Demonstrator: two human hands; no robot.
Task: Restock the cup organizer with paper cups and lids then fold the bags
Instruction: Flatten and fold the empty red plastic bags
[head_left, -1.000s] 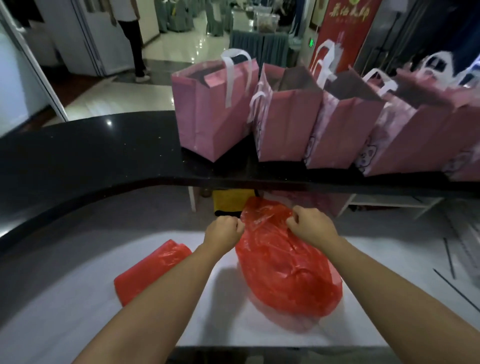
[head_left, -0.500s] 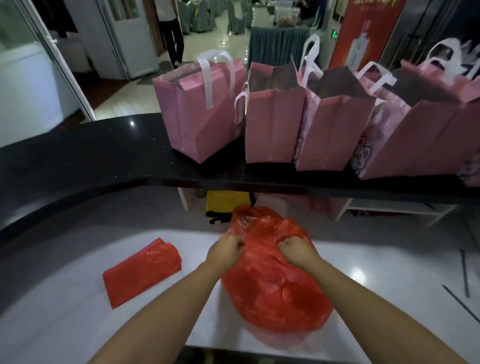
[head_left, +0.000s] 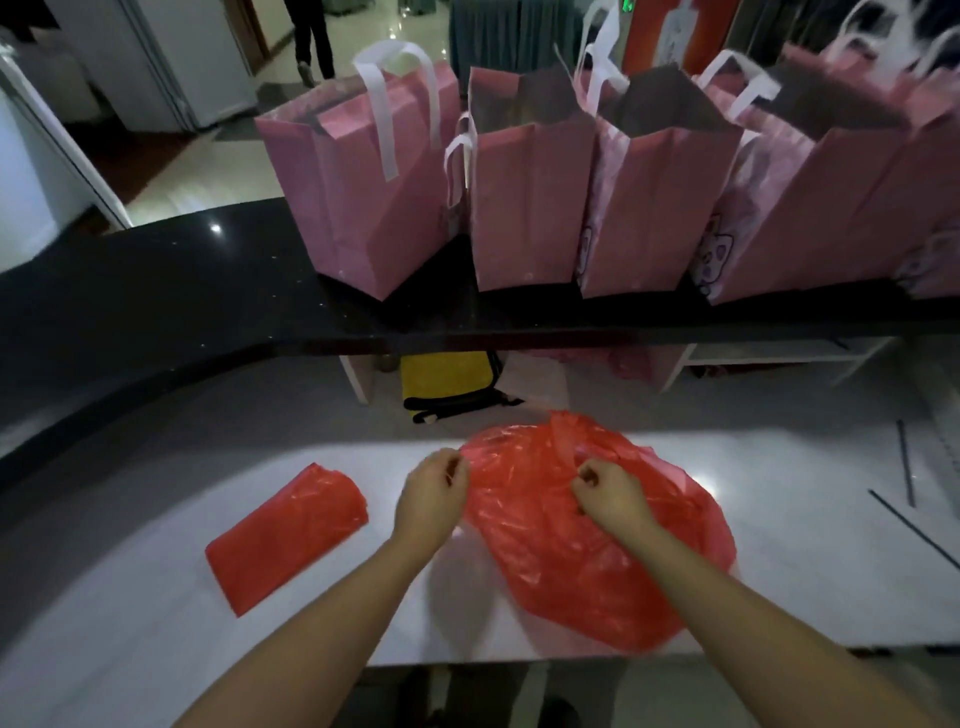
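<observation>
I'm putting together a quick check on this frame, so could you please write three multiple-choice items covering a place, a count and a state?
1. Where does the folded red bag lie?
A. left of the hands
B. on the black counter
C. inside a pink bag

2. How many red plastic bags are on the white table?
A. one
B. two
C. four

3. How is the loose red bag held?
A. untouched
B. by one hand
C. by both hands

Key: 1 A, it lies beyond the left hand. 2 B, one folded, one loose. 3 C, the right hand pinches it too.
</observation>
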